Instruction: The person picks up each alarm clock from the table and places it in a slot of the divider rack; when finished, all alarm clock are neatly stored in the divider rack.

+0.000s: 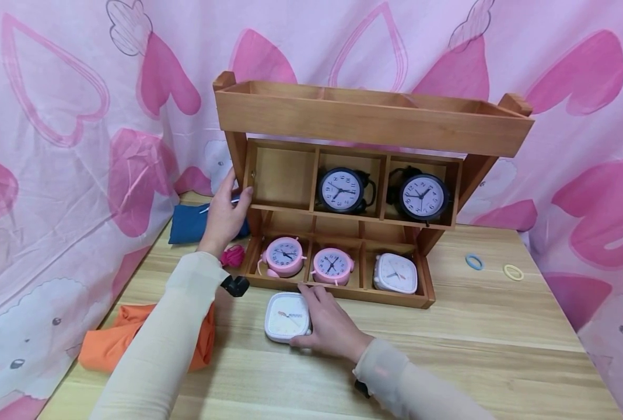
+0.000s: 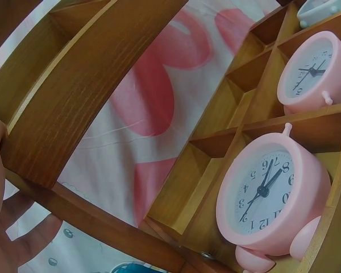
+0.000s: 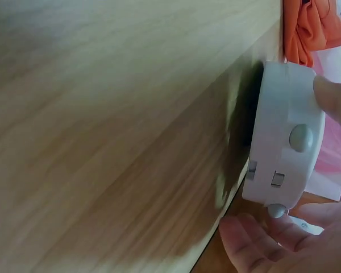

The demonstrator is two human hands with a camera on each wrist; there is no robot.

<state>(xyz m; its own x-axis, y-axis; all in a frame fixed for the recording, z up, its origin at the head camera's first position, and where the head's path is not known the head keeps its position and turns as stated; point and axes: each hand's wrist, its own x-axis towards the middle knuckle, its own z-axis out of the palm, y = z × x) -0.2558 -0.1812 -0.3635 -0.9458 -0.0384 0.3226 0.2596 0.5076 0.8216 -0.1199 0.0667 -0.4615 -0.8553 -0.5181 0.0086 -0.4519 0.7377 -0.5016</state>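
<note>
My left hand grips the left side of a brown three-tier wooden rack, thumb at the front of the middle tier. At the table in front of the rack, my right hand holds a square white alarm clock between thumb and fingers; its dial faces up. In the right wrist view the white clock's side shows two round knobs. Two black alarm clocks sit in the middle tier's centre and right compartments. The bottom tier bears two pink alarm clocks and another white clock.
An orange cloth lies at the left. Blue fabric, a pen and pink yarn are by the rack's left side. Blue and yellow rings lie to the right. A patterned curtain hangs behind.
</note>
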